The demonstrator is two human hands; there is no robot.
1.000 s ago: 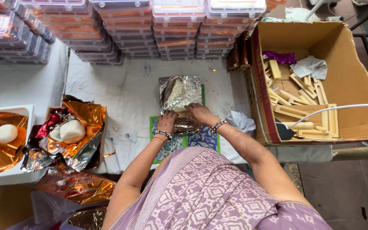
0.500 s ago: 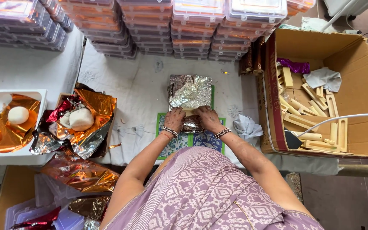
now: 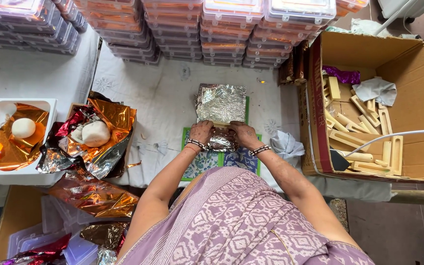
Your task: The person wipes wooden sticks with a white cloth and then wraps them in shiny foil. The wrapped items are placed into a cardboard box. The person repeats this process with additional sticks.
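Here, crinkled silver foil sheet (image 3: 221, 103) — near edge pinched by left hand (image 3: 201, 132) and right hand (image 3: 242, 134) (fingers curled).

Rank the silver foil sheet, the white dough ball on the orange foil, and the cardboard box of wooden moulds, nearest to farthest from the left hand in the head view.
From the left hand:
1. Silver foil sheet, touching, just ahead.
2. White dough ball, to its left.
3. Cardboard box, far right.

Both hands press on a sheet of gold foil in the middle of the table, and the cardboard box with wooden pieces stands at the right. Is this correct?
Not quite: the head view shows the foil sheet under the left hand and right hand is silver, not gold. The cardboard box of wooden pieces does stand at the right.
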